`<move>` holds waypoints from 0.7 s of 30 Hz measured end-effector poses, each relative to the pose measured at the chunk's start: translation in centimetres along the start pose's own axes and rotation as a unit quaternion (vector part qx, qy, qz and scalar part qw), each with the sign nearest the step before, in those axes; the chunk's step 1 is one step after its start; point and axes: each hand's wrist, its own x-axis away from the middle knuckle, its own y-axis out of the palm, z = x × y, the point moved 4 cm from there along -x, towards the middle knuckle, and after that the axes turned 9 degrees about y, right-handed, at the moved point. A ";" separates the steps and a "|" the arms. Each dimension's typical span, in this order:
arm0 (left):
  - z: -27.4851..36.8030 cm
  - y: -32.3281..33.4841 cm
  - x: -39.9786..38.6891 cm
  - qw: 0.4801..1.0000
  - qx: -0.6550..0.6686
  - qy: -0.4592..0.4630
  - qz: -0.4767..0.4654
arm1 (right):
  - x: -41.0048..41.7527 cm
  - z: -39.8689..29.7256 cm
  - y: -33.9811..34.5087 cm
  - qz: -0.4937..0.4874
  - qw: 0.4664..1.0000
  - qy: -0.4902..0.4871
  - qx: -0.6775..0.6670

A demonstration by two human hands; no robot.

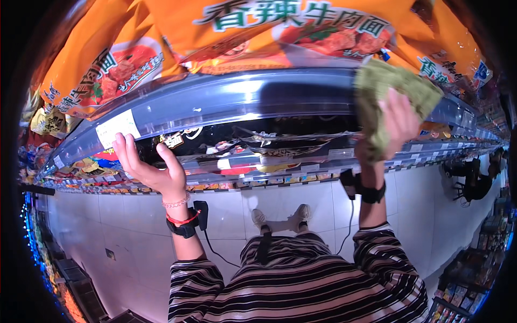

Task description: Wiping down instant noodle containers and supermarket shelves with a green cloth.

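Observation:
My right hand [398, 127] presses a folded olive-green cloth [408, 82] against the right part of the clear plastic label strip [242, 95] along the shelf's front edge. The hand is slightly blurred. My left hand [151, 169] holds nothing, its thumb and fingers spread. Its fingertips are at the lower edge of a white price label [118, 126] in the strip; whether they touch it I cannot tell. Just above the strip stand orange instant noodle packs [177, 24] with pictures of beef noodles. Black packages [226, 137] show on the shelf below.
Lower shelves with colourful packets [87, 165] run down to the pale tiled floor [141, 250]. Dark display racks [464, 270] stand behind on the right, and more shelving [74, 278] on the left. At the far right a person in dark clothes [476, 185] is in the aisle.

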 end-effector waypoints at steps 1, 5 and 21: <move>0.4 0.1 -0.2 1.000 -0.002 -0.008 0.002 | 1.1 2.1 -0.9 -0.041 0.997 0.036 0.056; 1.7 0.3 -0.8 0.999 -0.013 -0.038 0.028 | 0.7 7.8 -3.8 0.044 0.998 0.000 0.050; 1.3 0.0 -0.6 0.998 -0.034 -0.042 -0.014 | 0.9 3.6 -2.1 0.076 0.993 0.084 -0.012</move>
